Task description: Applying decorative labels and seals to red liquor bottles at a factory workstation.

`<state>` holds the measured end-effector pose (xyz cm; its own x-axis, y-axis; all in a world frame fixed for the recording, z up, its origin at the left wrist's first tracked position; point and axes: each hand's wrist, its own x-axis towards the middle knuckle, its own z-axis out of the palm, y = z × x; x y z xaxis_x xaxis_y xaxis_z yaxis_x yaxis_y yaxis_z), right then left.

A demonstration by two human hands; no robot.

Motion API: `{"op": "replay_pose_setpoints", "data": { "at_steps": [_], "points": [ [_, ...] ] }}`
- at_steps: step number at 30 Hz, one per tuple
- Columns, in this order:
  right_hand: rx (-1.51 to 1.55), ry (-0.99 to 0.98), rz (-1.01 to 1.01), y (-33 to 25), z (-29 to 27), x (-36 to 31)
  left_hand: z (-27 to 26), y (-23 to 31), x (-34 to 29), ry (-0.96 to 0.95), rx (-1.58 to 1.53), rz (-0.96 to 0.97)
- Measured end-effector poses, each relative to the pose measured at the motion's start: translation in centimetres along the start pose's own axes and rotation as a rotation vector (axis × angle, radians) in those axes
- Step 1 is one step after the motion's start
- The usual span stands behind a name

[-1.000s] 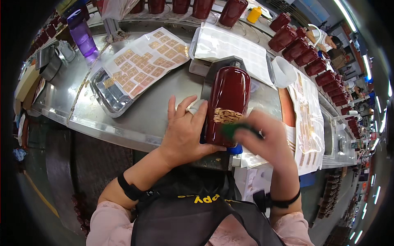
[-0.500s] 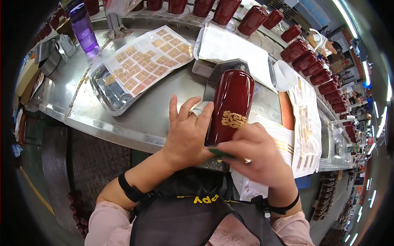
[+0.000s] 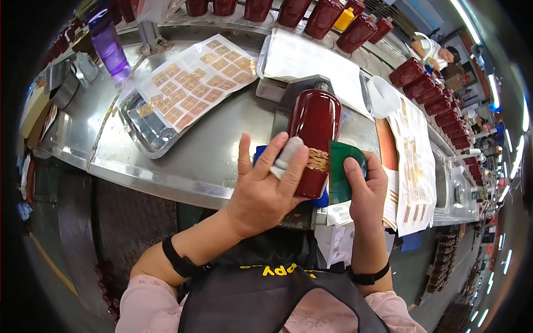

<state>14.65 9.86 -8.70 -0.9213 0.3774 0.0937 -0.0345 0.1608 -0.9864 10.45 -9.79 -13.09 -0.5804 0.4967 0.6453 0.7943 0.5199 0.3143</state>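
Observation:
A glossy dark red bottle [image 3: 314, 115] lies on a dark metal holder [image 3: 281, 118] before me, its neck pointing away. Around its lower part runs a gold ornamental decal [image 3: 318, 160]. My left hand [image 3: 264, 188] steadies the bottle from the left, index finger across it beside the decal, other fingers spread; a white cover wraps one finger, and the thumb is hidden. My right hand [image 3: 367, 188] is closed on a flat green scraper [image 3: 340, 172], thumb on top. The scraper's straight edge stands at the bottle's right side, next to the decal.
Left, a sheet of gold decals [image 3: 194, 83] overlaps a clear water tray [image 3: 147, 125]. White paper [image 3: 311, 58] covers another tray behind the bottle. Right of it are a white bowl [image 3: 383, 95] and more decal sheets [image 3: 413, 166]. Red bottles [image 3: 327, 18] line the far conveyor.
My right hand has moved right, off the bottle's lower front, bringing the green scraper upright beside it. The bottle has turned, shifting the decal's visible part. The conveyor bottles have moved along.

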Motion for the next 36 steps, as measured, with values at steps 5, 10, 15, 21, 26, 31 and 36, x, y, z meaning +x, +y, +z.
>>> {"op": "replay_pose_setpoints", "data": {
  "at_steps": [5, 10, 15, 21, 26, 31, 36],
  "points": [
    [-0.510, -0.007, -0.636, -0.6, -0.5, -0.3, 0.8, -2.5, -1.3, -0.110, -0.305, -0.106],
    [-0.600, -0.332, -0.908, -0.6, -1.5, -1.8, 0.3, -1.9, -0.7, -0.188, -0.180, -0.124],
    [-0.565, -0.248, -0.886, 0.3, -1.9, -1.9, 0.9, -2.9, -1.2, -0.209, -0.173, -0.075],
    [-0.447, -0.166, -0.739, 0.7, -2.1, -2.2, 0.0, -1.9, -1.3, -0.028, -0.185, -0.011],
    [-0.380, -0.220, -0.636, 0.4, -0.9, -3.5, -0.5, -0.2, -2.4, -0.061, -0.038, 0.193],
    [-0.077, -0.065, -0.070, 1.2, 0.1, -3.1, -0.5, -0.7, -2.7, -0.054, -0.060, 0.160],
    [-0.702, -0.022, -0.794, -1.1, -0.1, -2.0, -0.2, -0.9, -3.1, -0.013, -0.119, 0.089]
  ]
}}
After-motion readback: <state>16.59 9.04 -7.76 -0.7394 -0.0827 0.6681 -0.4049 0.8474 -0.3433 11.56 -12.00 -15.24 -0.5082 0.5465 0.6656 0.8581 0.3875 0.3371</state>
